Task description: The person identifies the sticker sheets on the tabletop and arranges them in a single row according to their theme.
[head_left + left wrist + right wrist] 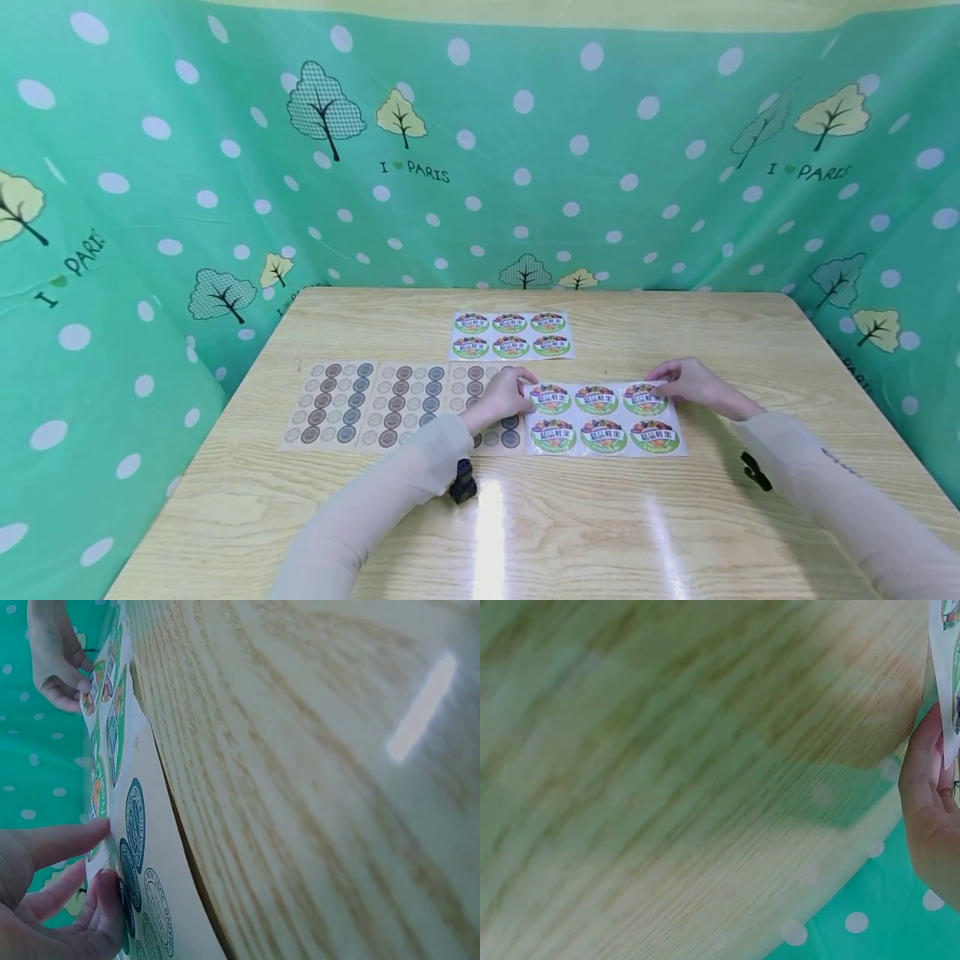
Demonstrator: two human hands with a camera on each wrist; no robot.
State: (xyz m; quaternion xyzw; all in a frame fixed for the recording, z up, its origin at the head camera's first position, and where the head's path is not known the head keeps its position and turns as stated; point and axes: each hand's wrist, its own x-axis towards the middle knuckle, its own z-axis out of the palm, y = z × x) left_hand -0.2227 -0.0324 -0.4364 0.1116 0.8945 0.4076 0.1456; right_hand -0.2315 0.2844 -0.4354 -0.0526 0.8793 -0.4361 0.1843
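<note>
A white sheet of round fruit-label stickers [577,418] lies at the right end of a row of sheets, held at both far corners. My left hand [504,394] pinches its far left corner between thumb and fingers, over the neighbouring kraft sticker sheet [487,442]. In the left wrist view, the thumb of the left hand [56,892] is on the sheet's edge. My right hand [693,385] pinches the far right corner; in the right wrist view the right hand [932,810] grips the sheet [946,712] at the frame's edge.
Two more kraft sticker sheets, one at the left [328,406] and one in the middle [402,406], continue the row leftward. Behind stands out another fruit-label sheet [512,335], flat on the wooden table [247,508]. A green dotted curtain [525,133] hangs around the table.
</note>
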